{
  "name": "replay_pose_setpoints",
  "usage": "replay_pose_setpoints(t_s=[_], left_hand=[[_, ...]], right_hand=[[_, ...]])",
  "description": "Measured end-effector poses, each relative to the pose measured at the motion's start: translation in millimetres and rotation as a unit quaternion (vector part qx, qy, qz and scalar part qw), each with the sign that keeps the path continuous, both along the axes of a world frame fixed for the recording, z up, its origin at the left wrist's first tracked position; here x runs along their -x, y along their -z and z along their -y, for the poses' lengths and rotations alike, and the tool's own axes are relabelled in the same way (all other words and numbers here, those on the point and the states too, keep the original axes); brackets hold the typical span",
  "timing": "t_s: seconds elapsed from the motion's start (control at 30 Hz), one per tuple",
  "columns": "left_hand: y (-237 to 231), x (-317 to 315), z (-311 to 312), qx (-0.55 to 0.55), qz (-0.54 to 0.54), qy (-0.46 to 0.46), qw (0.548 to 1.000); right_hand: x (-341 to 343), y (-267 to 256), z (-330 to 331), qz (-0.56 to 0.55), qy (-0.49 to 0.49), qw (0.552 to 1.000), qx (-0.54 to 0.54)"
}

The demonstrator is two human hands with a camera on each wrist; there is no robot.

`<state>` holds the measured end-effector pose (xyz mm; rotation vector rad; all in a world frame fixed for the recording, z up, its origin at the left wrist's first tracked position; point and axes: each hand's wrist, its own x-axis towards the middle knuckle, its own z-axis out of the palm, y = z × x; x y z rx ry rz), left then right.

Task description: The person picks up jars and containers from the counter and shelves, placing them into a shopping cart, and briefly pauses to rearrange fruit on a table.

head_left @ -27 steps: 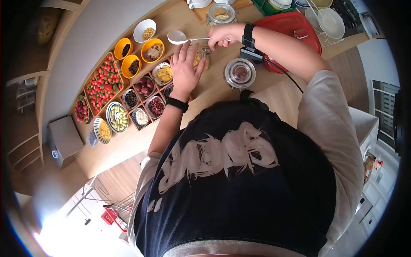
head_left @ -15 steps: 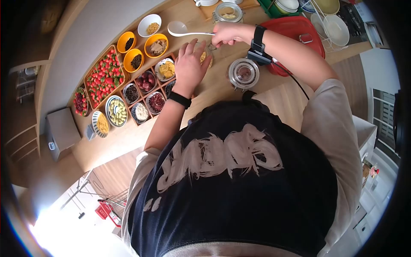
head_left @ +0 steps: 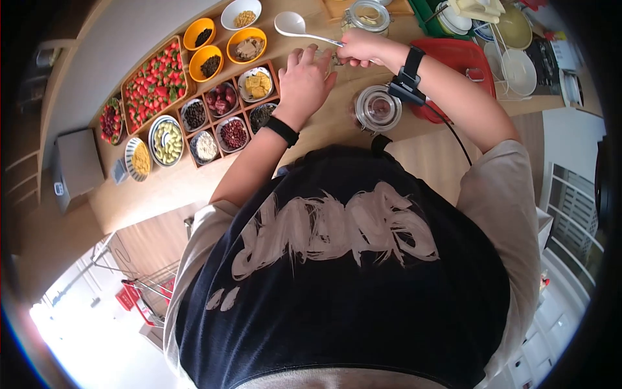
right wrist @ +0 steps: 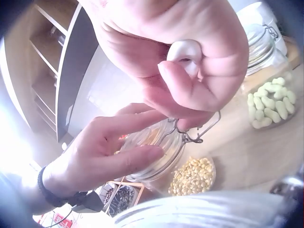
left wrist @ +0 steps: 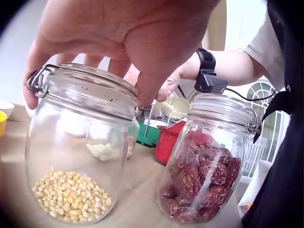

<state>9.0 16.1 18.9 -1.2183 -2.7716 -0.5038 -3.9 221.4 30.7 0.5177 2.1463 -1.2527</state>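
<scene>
My left hand (head_left: 303, 84) (left wrist: 118, 33) spans the top of a glass jar (left wrist: 76, 142), gripping its rim with the thumb on one side and fingers on the other. Yellow corn kernels (left wrist: 71, 197) cover the jar's bottom. Curled round the handle of a white spoon (head_left: 289, 24), my right hand (head_left: 364, 48) (right wrist: 185, 61) is close beside the jar's rim. In the right wrist view, its lower fingers are at the wire clasp (right wrist: 190, 138); contact is hard to tell. A closed jar of dark red dried fruit (left wrist: 204, 173) stands nearby.
Left on the counter are a strawberry tray (head_left: 155, 84), orange bowls (head_left: 206, 63) and a divided wooden box (head_left: 216, 117) of small bowls. A red container (head_left: 447, 65), a green rack (head_left: 421, 23) and another glass jar (head_left: 367, 17) are at the far right.
The head view has shifted, with the counter items now higher in it. The spoon's bowl is farther from my left fingers. Both hands stay close together around the corn jar's top.
</scene>
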Motion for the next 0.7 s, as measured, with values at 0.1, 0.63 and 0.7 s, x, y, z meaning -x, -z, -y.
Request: replay_pose_setpoints(t_s=[0.1, 0.63, 0.7], left_hand=[[-1, -1, 1, 0.006, 0.000, -0.006, 1.000], [4, 1, 4, -0.012, 0.008, -0.003, 1.000], [4, 1, 4, -0.023, 0.009, 0.000, 1.000]], right_hand=[[-1, 6, 4, -0.047, -0.005, 0.998, -0.028], [-13, 2, 18, -0.077, 0.015, 0.997, -0.029], [-17, -2, 21, -0.120, 0.064, 0.991, -0.008]])
